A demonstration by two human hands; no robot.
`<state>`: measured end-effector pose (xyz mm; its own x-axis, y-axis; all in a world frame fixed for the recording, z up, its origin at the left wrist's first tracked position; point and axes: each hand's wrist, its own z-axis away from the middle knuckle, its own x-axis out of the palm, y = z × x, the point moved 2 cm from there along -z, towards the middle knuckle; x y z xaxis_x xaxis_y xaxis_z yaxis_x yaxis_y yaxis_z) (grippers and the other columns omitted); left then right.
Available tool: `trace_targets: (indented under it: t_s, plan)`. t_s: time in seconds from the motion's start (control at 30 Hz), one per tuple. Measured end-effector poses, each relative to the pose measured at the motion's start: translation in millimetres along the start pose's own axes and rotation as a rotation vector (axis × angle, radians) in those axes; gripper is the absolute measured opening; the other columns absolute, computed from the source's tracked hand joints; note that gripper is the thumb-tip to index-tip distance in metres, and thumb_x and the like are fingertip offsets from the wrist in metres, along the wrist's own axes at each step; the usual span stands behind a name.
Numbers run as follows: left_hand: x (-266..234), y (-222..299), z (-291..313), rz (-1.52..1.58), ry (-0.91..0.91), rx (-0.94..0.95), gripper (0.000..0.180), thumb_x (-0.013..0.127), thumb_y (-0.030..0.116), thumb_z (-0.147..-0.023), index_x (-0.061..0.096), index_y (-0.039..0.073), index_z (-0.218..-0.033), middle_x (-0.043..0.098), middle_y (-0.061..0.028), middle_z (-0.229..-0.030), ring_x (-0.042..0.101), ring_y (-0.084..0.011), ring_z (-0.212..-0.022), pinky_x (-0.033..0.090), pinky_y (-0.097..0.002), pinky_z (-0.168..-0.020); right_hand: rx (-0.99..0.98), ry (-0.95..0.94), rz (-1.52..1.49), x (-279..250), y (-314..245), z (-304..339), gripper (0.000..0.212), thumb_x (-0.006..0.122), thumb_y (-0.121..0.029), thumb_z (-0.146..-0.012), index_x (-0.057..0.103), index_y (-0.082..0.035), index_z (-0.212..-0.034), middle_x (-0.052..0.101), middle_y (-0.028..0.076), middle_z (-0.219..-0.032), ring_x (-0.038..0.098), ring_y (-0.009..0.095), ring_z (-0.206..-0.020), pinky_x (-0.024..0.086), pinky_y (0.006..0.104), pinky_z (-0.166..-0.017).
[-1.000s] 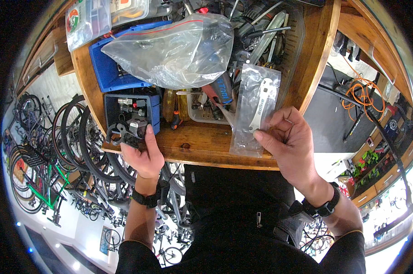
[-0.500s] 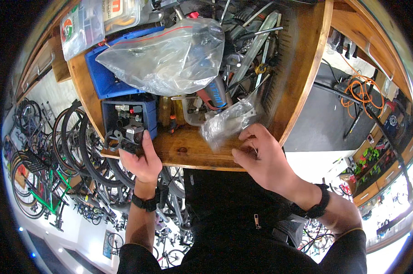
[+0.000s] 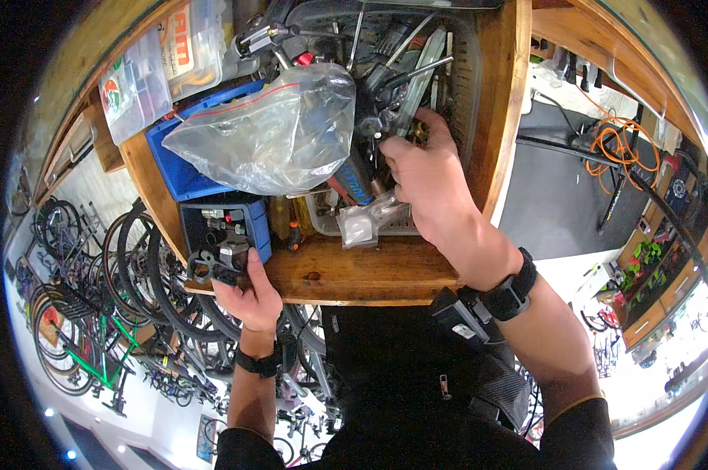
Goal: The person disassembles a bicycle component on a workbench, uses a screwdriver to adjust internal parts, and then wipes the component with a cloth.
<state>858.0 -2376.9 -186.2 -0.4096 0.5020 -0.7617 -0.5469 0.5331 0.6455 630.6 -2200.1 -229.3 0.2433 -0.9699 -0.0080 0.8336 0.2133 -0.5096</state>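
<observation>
My left hand [image 3: 251,299] is closed at the drawer's left front corner, thumb up, round a small black and silver metal part [image 3: 230,274] with a round grey piece beside it. Its exact kind I cannot make out. Just behind it stands a small blue bin [image 3: 254,223] of metal pieces. My right hand [image 3: 432,176] reaches into a clear plastic tub [image 3: 323,223] of tools, fingers curled down among them; what they grip is hidden. A small clear plastic bag [image 3: 360,227] lies below this hand, next to a tool with a dark blue-lettered handle [image 3: 352,184].
A large clear zip bag [image 3: 260,141] covers part of a bigger blue bin [image 3: 178,164]. Clear organiser cases [image 3: 139,90] stand at the far left. The wooden drawer [image 3: 370,270] has a raised front edge. Bicycles [image 3: 95,313] stand at left; an orange cable [image 3: 622,149] hangs at right.
My right hand has moved away from me, from the drawer's front edge into the tool tub. The small clear bag now lies still. My left hand keeps its hold on the metal part.
</observation>
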Motion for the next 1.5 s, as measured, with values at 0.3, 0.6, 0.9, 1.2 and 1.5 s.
trace_targets:
  t_s: [0.3, 0.6, 0.9, 1.2, 1.5]
  plan:
    - [-0.1, 4.0, -3.1, 0.08, -0.03, -0.065, 0.032, 0.061, -0.002, -0.094, 0.051, -0.013, -0.121, 0.065, -0.0179, -0.112, 0.063, -0.0204, -0.097, 0.05, -0.0297, -0.086, -0.149, -0.171, 0.072, 18.2, 14.7, 21.4, 0.064, 0.06, -0.003, -0.082, 0.033, 0.006, -0.14, 0.064, 0.03, -0.11, 0.064, 0.042, -0.105, 0.05, 0.0408, -0.091]
    - [0.3, 7.0, -2.1, 0.164, -0.027, -0.131, 0.032, 0.059, -0.002, -0.094, 0.05, -0.011, -0.123, 0.065, -0.0155, -0.112, 0.062, -0.0177, -0.098, 0.049, -0.0276, -0.086, -0.072, -0.242, 0.3, 21.5, -0.3, 41.0, 0.071, 0.053, -0.006, -0.087, 0.021, 0.01, -0.148, 0.064, 0.029, -0.097, 0.066, 0.038, -0.091, 0.05, 0.0399, -0.085]
    - [1.2, 13.0, -5.5, 0.137, -0.059, -0.092, 0.037, 0.061, 0.003, -0.096, 0.048, -0.006, -0.13, 0.065, -0.0118, -0.113, 0.06, -0.0149, -0.099, 0.049, -0.0264, -0.084, -0.226, -0.157, 0.496, 6.9, -5.0, 27.7, 0.075, 0.058, -0.005, -0.084, 0.021, 0.007, -0.148, 0.065, 0.033, -0.09, 0.065, 0.049, -0.087, 0.052, 0.0505, -0.082]
    - [-1.6, 13.7, -5.2, 0.123, -0.094, -0.085, 0.033, 0.06, 0.003, -0.096, 0.05, -0.007, -0.126, 0.065, -0.0122, -0.113, 0.06, -0.0156, -0.098, 0.049, -0.0271, -0.083, -0.332, -0.02, 0.458, 10.5, -4.4, 3.8, 0.082, 0.057, 0.0, -0.085, 0.009, 0.0, -0.151, 0.064, 0.023, -0.101, 0.066, 0.032, -0.091, 0.051, 0.038, -0.083]
    - [-1.7, 1.3, 2.8, -0.167, -0.022, 0.166, 0.023, 0.066, 0.01, -0.095, 0.052, -0.008, -0.098, 0.056, -0.0142, -0.081, 0.05, -0.019, -0.07, 0.04, -0.0367, -0.058, -0.224, -0.023, 0.379, -12.7, -4.9, 36.2, 0.042, 0.059, -0.011, -0.094, 0.039, 0.004, -0.129, 0.058, 0.009, -0.088, 0.053, 0.014, -0.081, 0.047, 0.0296, -0.072]
